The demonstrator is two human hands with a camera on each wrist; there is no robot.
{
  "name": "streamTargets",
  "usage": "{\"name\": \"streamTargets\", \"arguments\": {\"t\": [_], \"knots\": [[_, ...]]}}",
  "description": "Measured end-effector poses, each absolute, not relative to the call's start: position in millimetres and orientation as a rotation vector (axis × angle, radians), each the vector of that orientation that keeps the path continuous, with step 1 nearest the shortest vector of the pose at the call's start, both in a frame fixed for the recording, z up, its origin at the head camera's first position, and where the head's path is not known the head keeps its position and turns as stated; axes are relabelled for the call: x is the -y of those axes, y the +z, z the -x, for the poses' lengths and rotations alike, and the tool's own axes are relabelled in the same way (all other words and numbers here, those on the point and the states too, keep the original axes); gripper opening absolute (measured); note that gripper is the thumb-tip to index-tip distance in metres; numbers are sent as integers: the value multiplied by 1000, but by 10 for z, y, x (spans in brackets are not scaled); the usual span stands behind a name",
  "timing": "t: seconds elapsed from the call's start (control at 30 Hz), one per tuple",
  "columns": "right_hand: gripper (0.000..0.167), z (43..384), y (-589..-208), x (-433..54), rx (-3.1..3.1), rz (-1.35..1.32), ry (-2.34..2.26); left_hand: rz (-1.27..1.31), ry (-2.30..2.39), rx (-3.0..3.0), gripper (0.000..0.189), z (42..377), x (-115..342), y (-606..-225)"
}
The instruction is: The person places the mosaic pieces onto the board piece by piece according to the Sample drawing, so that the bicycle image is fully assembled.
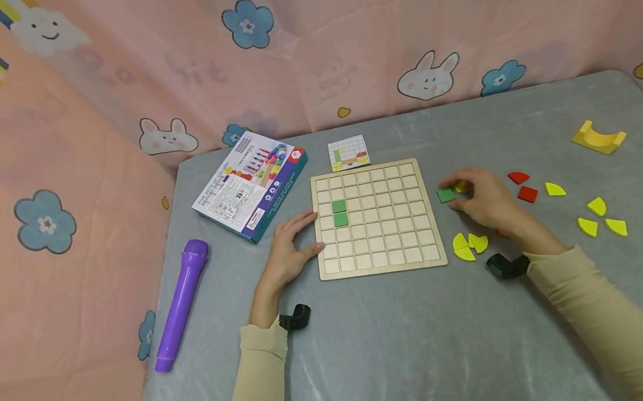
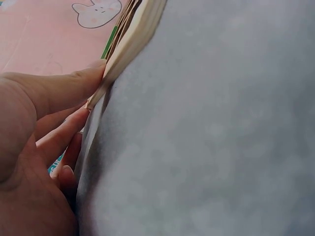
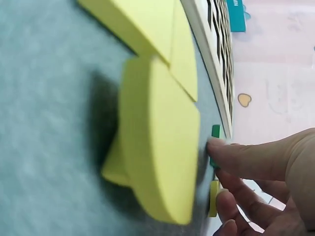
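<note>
A wooden grid board (image 1: 384, 269) lies in the middle of the table, with two green square tiles (image 1: 340, 213) set one above the other in its left part. My left hand (image 1: 286, 254) rests against the board's left side, its thumb and fingertips touching the edge. Just right of the board, my right hand (image 1: 483, 200) pinches a green tile (image 1: 446, 196) between thumb and finger. In the right wrist view the green tile (image 3: 215, 132) shows at the thumb tip, and a small yellow piece (image 3: 213, 199) is by the other fingers. Several yellow quarter-round pieces (image 1: 463, 248) lie below this hand.
A pattern card (image 1: 348, 153) lies behind the board. To the left are a game box (image 1: 249, 185) and a purple microphone-shaped object (image 1: 182, 306). At right lie red pieces (image 1: 527, 194), more yellow pieces (image 1: 597, 207) and a yellow curved block (image 1: 599, 138).
</note>
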State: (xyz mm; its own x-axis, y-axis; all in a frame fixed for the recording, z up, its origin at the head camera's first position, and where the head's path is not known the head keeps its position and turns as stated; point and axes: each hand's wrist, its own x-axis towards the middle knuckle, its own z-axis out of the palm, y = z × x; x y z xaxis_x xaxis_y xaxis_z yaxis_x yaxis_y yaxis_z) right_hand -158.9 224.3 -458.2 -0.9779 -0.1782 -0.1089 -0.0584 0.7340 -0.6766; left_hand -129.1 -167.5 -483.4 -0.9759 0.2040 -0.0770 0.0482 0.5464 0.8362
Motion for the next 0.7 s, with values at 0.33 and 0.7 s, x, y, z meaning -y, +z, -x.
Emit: {"name": "streamTargets", "arguments": {"t": [0.33,0.7], "knots": [[33,1580,-4622,-2233,-2798,222,-1038,-230,1395,-2614,63,1271,1686,-4837],[32,1609,-4516,-2047,-2814,232,-1052,-237,1387,-2627,63,1285,1677,-4834]]}}
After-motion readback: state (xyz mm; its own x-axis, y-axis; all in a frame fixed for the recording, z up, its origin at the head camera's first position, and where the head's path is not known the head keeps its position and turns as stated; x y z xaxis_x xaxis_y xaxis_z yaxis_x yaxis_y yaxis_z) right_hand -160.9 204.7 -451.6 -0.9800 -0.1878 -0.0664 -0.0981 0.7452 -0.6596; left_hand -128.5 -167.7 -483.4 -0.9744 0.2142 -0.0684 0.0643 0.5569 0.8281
